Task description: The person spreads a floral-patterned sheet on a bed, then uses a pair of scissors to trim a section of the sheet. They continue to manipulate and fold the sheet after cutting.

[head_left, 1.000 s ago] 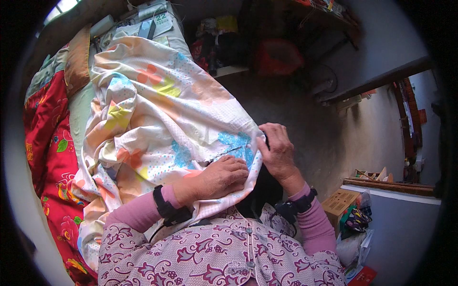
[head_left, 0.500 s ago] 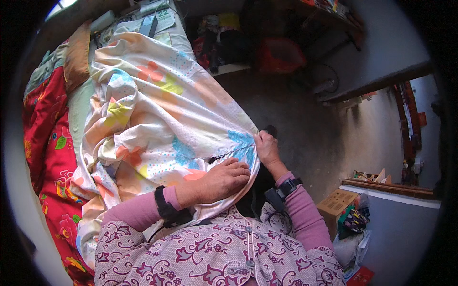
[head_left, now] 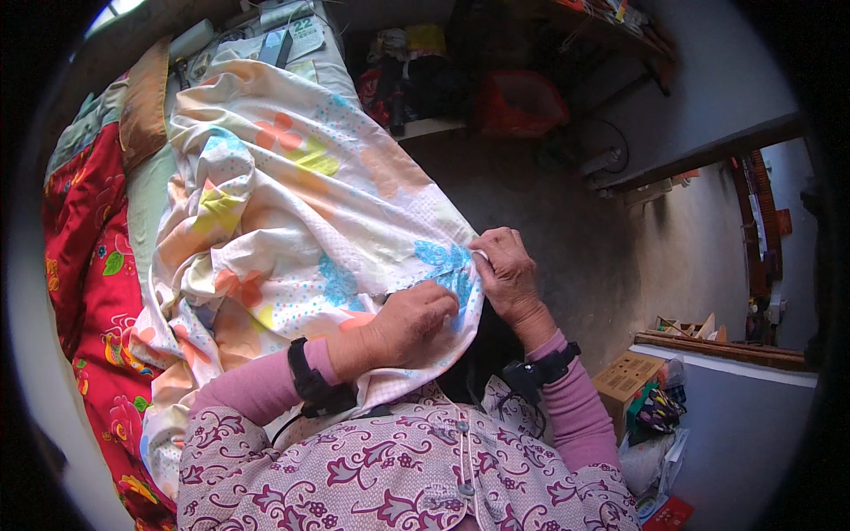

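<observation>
A pale floral quilt cover (head_left: pixel 354 190) with orange, yellow and blue prints lies rumpled over the bed, and its near corner is drawn up to my lap. At that corner my right hand (head_left: pixel 509 281) pinches the cloth edge between thumb and fingers, beside a blue printed patch. Just left of it, my left hand (head_left: pixel 409 324) rests on the cover with its fingers curled into the fabric. A thin dark line, like a seam or an opening, runs between the hands; the left fingers partly hide it.
Left lies a red floral quilt (head_left: pixel 93 257), with an orange pillow (head_left: pixel 146 106) at its far end. A phone-like dark object (head_left: pixel 283 49) and papers lie at the bed's head. A red basin (head_left: pixel 521 102) stands beyond; a cardboard box (head_left: pixel 627 379) sits to the right.
My left hand has gone from lying flat to curled fingers. My right hand has turned, its back now facing up, still holding the cloth edge. The dark gap near the left hand shows less.
</observation>
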The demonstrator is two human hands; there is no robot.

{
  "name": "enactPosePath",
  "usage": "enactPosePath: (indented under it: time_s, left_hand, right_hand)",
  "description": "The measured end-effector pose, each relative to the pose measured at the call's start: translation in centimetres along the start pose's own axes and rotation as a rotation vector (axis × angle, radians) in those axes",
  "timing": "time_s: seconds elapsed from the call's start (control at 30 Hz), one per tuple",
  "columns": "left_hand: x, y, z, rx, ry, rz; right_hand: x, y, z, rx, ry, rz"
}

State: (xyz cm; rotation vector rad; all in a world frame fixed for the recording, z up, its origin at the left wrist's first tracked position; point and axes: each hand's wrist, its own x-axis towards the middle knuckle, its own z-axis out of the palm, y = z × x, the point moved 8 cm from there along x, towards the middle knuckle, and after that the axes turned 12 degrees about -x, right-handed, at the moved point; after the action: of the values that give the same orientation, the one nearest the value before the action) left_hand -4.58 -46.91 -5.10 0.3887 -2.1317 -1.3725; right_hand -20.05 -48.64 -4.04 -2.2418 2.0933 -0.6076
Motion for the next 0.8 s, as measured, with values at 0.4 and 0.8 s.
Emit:
enactPosePath:
  time_s: [0.4,0.8]
  left_hand:
    - [-0.3,-4.3,-1.9,0.334,0.113,-0.281]
    - [-0.4,-6.0,-1.9,0.321,0.083,-0.415]
  right_hand:
    - [-0.8,-2.3,2.8,-0.007,-0.219,-0.199]
    - [-0.3,-1.6,3.5,0.143,-0.307,-0.138]
